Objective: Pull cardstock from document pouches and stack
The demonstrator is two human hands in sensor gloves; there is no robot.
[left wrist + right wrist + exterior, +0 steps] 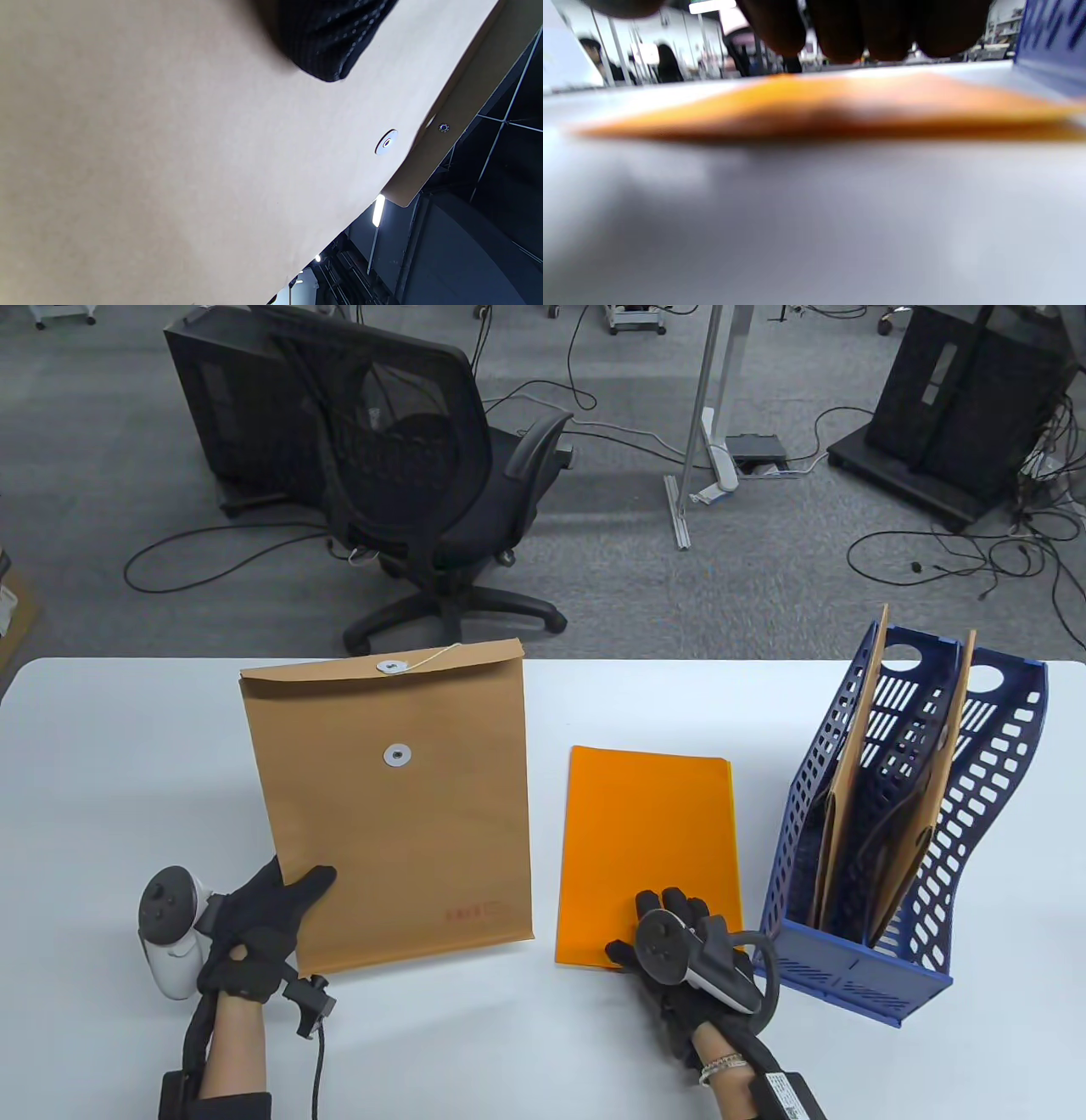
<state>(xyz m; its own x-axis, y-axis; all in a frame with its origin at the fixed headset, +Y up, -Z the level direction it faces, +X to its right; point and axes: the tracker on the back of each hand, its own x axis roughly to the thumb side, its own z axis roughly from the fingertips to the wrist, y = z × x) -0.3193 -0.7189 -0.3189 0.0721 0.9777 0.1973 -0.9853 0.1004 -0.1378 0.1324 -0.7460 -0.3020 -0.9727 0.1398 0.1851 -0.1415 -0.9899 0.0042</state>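
A brown kraft document pouch (390,806) with two white string buttons is tilted up off the white table (102,780) on its bottom edge. My left hand (259,929) grips its lower left corner, thumb on the front face. The pouch fills the left wrist view (169,161), with a gloved fingertip (326,42) on it. An orange cardstock stack (649,848) lies flat to the right. My right hand (670,937) rests on its near edge, fingers flat. The right wrist view shows the cardstock (818,106) edge-on under my fingers (835,34).
A blue two-slot file rack (891,831) stands at the right with two more brown pouches (848,797) upright in it. A black office chair (424,475) stands beyond the table's far edge. Cables lie on the floor behind.
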